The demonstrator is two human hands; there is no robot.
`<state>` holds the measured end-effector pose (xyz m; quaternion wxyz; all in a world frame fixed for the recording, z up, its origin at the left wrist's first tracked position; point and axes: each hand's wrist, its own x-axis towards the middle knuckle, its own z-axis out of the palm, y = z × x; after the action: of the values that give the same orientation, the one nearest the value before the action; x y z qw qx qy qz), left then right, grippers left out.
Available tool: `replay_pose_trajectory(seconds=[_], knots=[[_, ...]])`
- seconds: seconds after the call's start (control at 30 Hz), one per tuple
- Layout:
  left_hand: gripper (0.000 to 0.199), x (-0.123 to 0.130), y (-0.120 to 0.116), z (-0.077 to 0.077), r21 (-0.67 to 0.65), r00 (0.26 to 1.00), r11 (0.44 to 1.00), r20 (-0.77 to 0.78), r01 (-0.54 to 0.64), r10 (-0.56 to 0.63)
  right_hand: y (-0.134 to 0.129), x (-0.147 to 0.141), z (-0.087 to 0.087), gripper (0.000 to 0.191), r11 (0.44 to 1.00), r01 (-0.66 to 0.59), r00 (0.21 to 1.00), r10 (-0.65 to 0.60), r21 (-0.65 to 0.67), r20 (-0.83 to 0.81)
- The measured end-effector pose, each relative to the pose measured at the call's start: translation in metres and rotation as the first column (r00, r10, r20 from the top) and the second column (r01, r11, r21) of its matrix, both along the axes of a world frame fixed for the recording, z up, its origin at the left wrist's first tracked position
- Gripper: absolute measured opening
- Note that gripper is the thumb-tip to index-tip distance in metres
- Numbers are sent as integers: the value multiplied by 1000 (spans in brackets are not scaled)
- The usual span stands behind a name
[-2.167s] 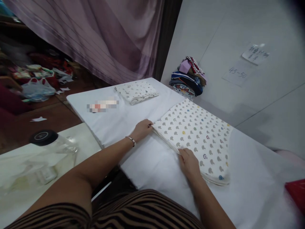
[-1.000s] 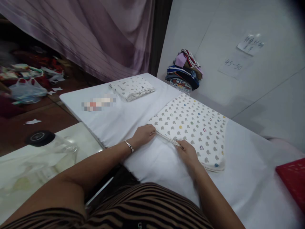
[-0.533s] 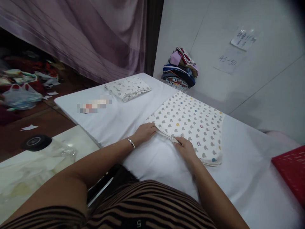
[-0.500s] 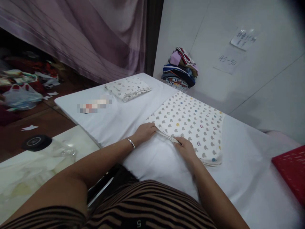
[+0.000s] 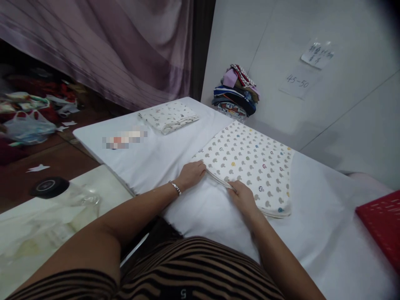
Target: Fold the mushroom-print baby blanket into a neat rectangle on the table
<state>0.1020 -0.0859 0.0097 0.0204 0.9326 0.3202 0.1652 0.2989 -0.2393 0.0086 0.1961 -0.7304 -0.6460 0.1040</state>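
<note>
**Both hands on the near edge of a folded cloth [image 5: 250, 166] with a gray mushroom-like print**

So the folded cloth is lying on the white-covered table [image 5: 150, 160], toward its far long side, with the layers showing along the near edge. The left hand [image 5: 192, 173] has its fingers bunched close together, holding that edge near the left corner. The right hand [image 5: 244, 199] is further along the same edge, fingers narrow, pinching the layers; the thumb is mostly hidden, so can't tell exactly how it sits. There's a silvery bracelet [image 5: 175, 188] on the left wrist.

Further up the table there's a second folded fabric [image 5: 170, 118] with a small scattered print, well apart from both hands. Some pixelated item [image 5: 125, 138] lies left of that, no telling what it is. A red object [image 5: 381, 229] pokes in at the right edge. Past the table's far side, by the wall, there's a messy clothes pile [image 5: 236, 91]. On the lower left, a clear container with a black lid [image 5: 51, 187] lies on a pale surface [image 5: 117, 183].
</note>
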Motion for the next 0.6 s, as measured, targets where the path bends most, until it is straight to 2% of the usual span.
replay_pose_trajectory(seconds=[0.1, 0.27, 0.37, 0.6], knots=[[23, -2, -1, -1, -11, 1000, 1000, -13, 11, -12, 0, 1, -3, 26, 1000, 1, 1000, -1, 14, 4], [25, -6, -3, -3, -31, 980, 980, -13, 196, -197, 0, 0, -1, 26, 1000, 1, 1000, -1, 18, -3], [21, -7, -2, -3, -35, 966, 966, 17, 257, -257, -1, 0, 0, 27, 1000, 4, 1000, -4, 23, -16], [18, -4, 1, -2, -15, 979, 980, -48, 198, -198, 0, 5, -5, 27, 1000, 4, 998, -2, 30, -58]])
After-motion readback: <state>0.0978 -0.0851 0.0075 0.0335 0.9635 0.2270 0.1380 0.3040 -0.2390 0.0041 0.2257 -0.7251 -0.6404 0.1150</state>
